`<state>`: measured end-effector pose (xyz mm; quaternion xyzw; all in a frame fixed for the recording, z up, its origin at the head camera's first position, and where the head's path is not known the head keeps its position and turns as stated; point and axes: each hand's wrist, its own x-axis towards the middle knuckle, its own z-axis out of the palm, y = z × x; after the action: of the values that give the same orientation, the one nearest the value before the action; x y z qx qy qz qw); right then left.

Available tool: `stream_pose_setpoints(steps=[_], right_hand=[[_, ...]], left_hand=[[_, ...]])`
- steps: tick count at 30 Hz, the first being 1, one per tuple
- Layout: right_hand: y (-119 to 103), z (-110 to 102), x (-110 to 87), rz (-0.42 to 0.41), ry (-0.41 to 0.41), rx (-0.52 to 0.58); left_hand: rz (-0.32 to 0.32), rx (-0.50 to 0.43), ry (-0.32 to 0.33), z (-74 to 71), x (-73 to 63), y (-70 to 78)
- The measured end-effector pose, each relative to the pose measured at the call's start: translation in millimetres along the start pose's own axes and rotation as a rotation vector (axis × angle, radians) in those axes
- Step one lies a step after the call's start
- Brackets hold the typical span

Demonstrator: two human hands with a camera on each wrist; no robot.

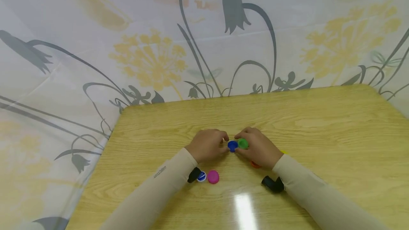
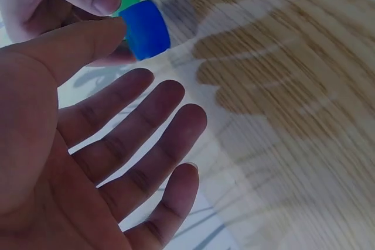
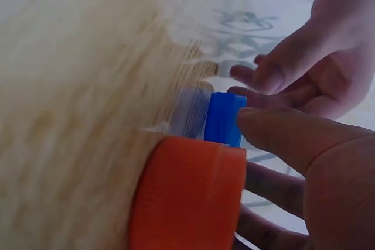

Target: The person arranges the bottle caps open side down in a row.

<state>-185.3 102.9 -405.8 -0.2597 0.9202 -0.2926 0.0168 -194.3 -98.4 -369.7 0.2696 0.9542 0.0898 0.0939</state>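
Observation:
A blue bottle cap [image 1: 232, 146] and a green cap [image 1: 243, 143] lie side by side on the wooden table between my two hands. My left hand [image 1: 209, 145] is at the blue cap's left side. In the left wrist view its thumb tip overlaps the blue cap [image 2: 147, 30], while the other fingers spread loosely below. Over the green cap arches my right hand [image 1: 260, 147], thumb on the near side and fingers on the far side. The right wrist view has that thumb [image 3: 281, 133] extended, its tip right at the blue cap's edge; the green cap is hidden there.
An orange cap [image 3: 187, 197] stands under my right hand, and part of a yellow cap [image 1: 284, 151] shows behind that wrist. Nearer me lie a pink cap [image 1: 213, 176] and a blue-and-white cap [image 1: 201, 176]. A flower-patterned cloth [image 1: 204, 45] hangs behind the table.

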Motion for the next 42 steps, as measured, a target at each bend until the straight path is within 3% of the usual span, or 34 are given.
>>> stream_pose_setpoints(steps=[20,27,37,42], right_hand=[[-1,4,2.2,-0.045,-0.007,-0.033],[-4,-1,0.8,-0.071,0.013,-0.036],[-10,-3,0.5,-0.11,0.088,-0.02],[-16,-5,-0.2,-0.116,0.092,0.043]], left_hand=[[0.019,-0.002,0.02,3.3,5.1,3.6],[0.024,-0.075,0.042,2.8,4.6,1.3],[-0.028,-0.235,0.071,-2.6,-11.5,-2.5],[0.003,-0.27,0.125,-6.4,-24.7,-2.9]])
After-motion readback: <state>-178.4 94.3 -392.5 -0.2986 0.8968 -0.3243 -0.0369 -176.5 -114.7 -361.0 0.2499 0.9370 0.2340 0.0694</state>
